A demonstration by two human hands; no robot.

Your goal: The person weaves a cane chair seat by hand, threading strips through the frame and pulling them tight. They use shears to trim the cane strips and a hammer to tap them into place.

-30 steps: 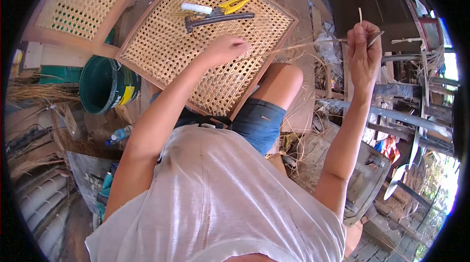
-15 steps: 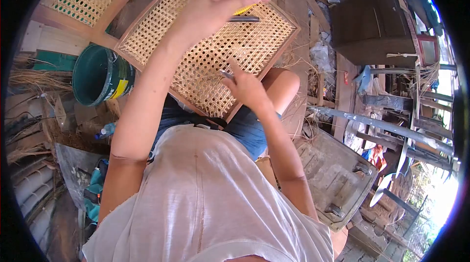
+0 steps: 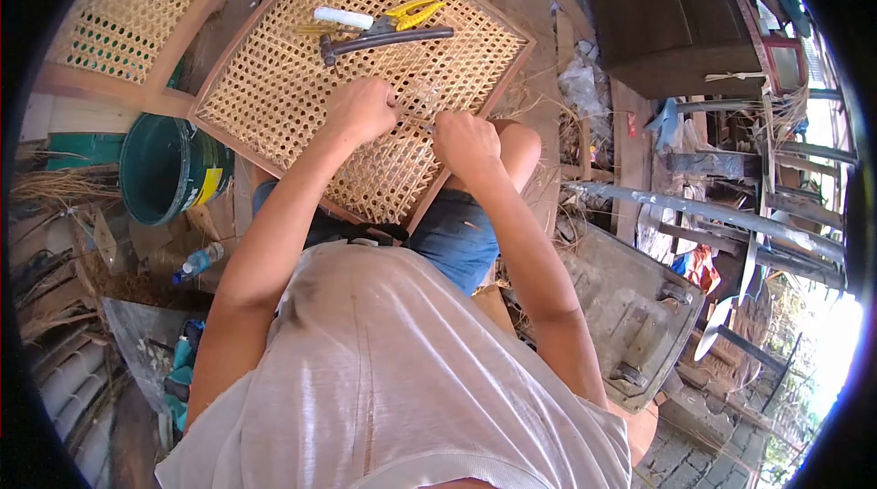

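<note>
A wood-framed panel of woven cane [image 3: 274, 87] lies across the lap. Over its middle, my left hand [image 3: 364, 110] is closed, its fingers curled together; what they pinch is too small to name. Just to the right, my right hand [image 3: 466, 142] is closed too, with a small thin tip showing at its fingers. A thin strand seems to run between the two hands. Beyond them on the cane lie a dark hammer [image 3: 393, 40], yellow-handled pliers [image 3: 416, 14] and a white cylindrical thing [image 3: 343, 17].
A green bucket [image 3: 174, 169] stands at the left, near a second cane panel [image 3: 146, 5]. A plastic bottle [image 3: 201, 258] lies below the bucket. At the right are a dark cabinet [image 3: 676, 28], a metal pole [image 3: 703, 220] and a grey case-like object [image 3: 626, 306].
My left hand has come down from above the tools to the middle of the panel, uncovering the tools. My right hand has closed and moved slightly right. The view has shifted a little.
</note>
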